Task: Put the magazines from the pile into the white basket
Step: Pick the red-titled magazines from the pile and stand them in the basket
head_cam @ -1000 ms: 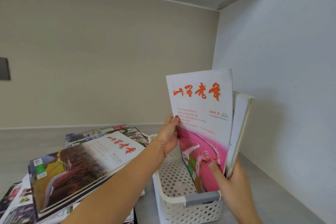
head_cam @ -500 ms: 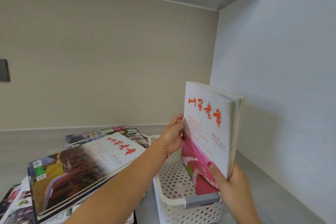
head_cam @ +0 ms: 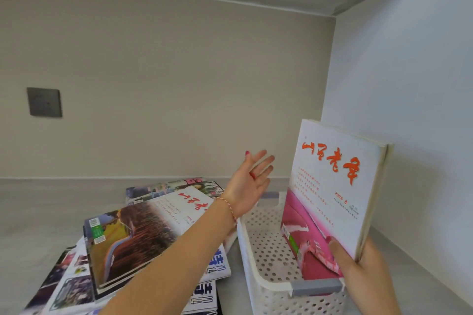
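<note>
A white perforated basket (head_cam: 258, 256) with grey handles stands on the counter at lower right. Magazines (head_cam: 332, 194) with a white and pink cover and red lettering stand upright along its right side, leaning towards the right wall. My right hand (head_cam: 358, 266) grips their lower right edge, thumb on the cover. My left hand (head_cam: 252, 183) hovers with fingers spread above the basket's far left rim, touching nothing. The pile of magazines (head_cam: 133, 240) lies to the left of the basket, topped by one with a brown and yellow cover.
A white wall (head_cam: 414, 110) runs close along the right of the basket. A beige back wall carries a dark square plate (head_cam: 44, 102) at left. A shelf underside hangs overhead. Grey counter (head_cam: 38, 202) stretches behind the pile.
My left hand has let go of the upright magazines and pulled back to the left, fingers spread. The magazines have settled lower in the basket and lean right, held by my right hand only.
</note>
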